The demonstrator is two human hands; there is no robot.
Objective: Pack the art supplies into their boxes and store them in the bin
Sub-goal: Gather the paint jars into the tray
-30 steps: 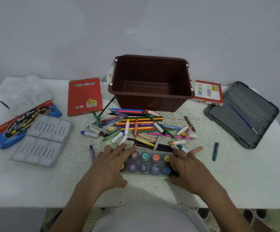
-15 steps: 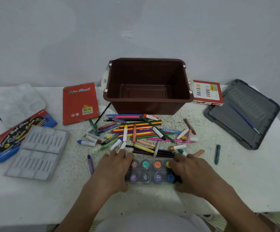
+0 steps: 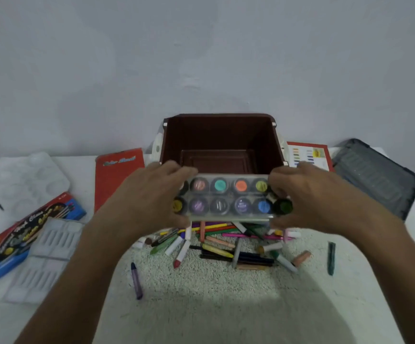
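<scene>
Both hands, left and right, grip the ends of the paint tray, held just before the bin: keep it level, clear the rim, lower flat to the floor.

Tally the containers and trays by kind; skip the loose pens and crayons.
Brown bin: 1
Grey lid: 1
Cardboard boxes: 3
Grey insert tray: 1
Clear palette: 1
Paint set: 1
Total: 8
</scene>
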